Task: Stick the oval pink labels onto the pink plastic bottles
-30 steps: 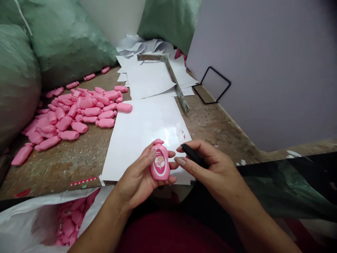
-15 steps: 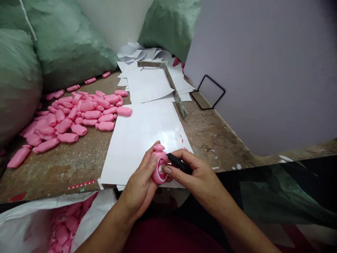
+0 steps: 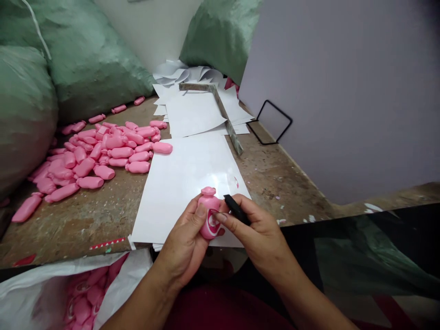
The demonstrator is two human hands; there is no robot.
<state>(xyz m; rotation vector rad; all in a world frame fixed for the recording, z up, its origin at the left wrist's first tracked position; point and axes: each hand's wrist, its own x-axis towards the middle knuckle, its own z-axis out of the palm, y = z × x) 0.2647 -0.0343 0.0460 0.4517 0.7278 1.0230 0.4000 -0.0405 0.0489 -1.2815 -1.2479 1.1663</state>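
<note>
My left hand (image 3: 185, 238) is wrapped around a small pink plastic bottle (image 3: 207, 201), holding it upright with the thumb on its side. An oval label (image 3: 213, 225), darker pink with a white rim, sits on the bottle's front. My right hand (image 3: 256, 229) grips a short black tool (image 3: 236, 211) whose kind I cannot make out; its flat end points up and left, apart from the bottle. The right thumb presses on the label. Under both hands lie white sheets (image 3: 182, 178) with a glossy top.
Many pink bottles (image 3: 117, 152) are heaped on the worn wooden table (image 3: 275, 183) at left. An open white sack (image 3: 30, 284) below the edge holds labelled ones. Green sacks (image 3: 92, 59), an L-shaped bar (image 3: 223, 110) and a black wire frame (image 3: 270, 121) stand farther back.
The black tool's tip has moved slightly right, away from the bottle. My right thumb has shifted a little up and right across the label; the left hand keeps its hold.
</note>
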